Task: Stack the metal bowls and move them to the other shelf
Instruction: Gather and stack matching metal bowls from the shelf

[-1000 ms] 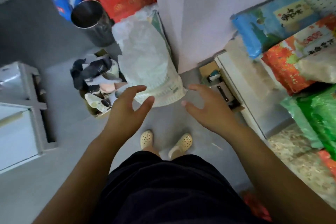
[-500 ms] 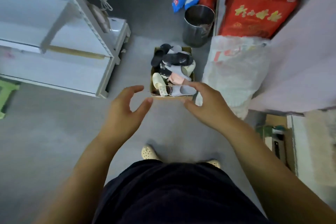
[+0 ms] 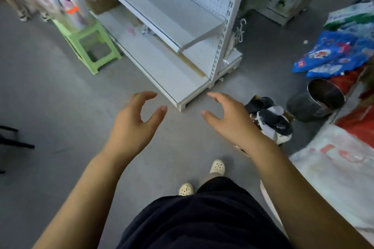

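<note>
A person stands in a cluttered shop aisle with the left hand [image 3: 133, 125] and the right hand [image 3: 232, 121] held out at waist height, well apart. Both are bare of any load, with fingers loosely curved and thumbs spread as if ready to take hold of something.

The metal bowls named in the job are nowhere in view, so their number, finish and whereabouts cannot be told from here. The only steel in sight is a dull, dark-mouthed bucket [image 3: 321, 99] on the floor [image 3: 50, 97] to the right, and by its shape it is not a bowl.

Ahead stands a white shelf unit [image 3: 162, 62] with a pegboard back, its lowest board jutting into the walkway.

The hazards seem to lie underfoot. A box of slippers [image 3: 271, 119] sits just beside the right forearm, and a white sack [image 3: 334, 168] and blue packets [image 3: 334, 54] crowd the right side. A green stool [image 3: 95, 46] stands against the shelf's left end. Anyone carrying a stack with both hands would likely lose sight of the floor. A foot caught on the shelf's corner or the box could tip the load.
</note>
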Demonstrator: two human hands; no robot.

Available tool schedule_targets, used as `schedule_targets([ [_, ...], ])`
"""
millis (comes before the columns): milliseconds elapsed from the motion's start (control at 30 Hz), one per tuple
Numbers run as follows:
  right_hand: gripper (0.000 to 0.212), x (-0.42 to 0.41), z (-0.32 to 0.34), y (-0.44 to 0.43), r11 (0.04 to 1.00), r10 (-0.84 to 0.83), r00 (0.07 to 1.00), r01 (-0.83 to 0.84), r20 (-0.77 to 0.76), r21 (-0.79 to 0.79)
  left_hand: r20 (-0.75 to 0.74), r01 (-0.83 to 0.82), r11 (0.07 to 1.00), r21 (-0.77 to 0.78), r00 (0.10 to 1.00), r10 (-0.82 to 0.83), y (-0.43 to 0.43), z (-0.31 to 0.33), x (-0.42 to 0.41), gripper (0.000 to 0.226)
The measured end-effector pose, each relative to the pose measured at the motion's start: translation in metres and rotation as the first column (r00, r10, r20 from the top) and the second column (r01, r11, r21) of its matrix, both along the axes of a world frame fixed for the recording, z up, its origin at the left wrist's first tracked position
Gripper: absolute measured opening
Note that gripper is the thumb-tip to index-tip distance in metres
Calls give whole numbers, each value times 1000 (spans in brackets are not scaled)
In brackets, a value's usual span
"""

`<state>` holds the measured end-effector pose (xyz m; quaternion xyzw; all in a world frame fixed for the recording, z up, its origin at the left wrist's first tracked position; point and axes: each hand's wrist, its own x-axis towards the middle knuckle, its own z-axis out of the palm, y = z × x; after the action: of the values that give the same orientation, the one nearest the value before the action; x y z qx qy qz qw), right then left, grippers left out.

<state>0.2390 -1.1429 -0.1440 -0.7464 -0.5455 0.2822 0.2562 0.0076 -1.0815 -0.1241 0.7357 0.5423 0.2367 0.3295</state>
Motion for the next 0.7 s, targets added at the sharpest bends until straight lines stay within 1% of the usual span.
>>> schedule_targets([
  [100, 54, -21, 6, 49, 993, 118, 993, -118, 15, 22, 4, -95, 994, 45, 995, 95, 21, 6, -24, 43],
  [233, 55, -38, 16, 110, 974, 217, 976, -217, 18, 67, 12, -172, 980, 101, 985, 172, 63, 17, -38, 43],
  [500, 55, -36, 37, 253, 944, 289, 957, -290, 28, 159, 47, -238, 946, 222, 971, 234, 195, 38, -33, 41],
  [700, 57, -21, 53, 364, 930, 283, 955, -296, 92, 218, 82, -259, 931, 258, 966, 246, 300, 49, -23, 41],
])
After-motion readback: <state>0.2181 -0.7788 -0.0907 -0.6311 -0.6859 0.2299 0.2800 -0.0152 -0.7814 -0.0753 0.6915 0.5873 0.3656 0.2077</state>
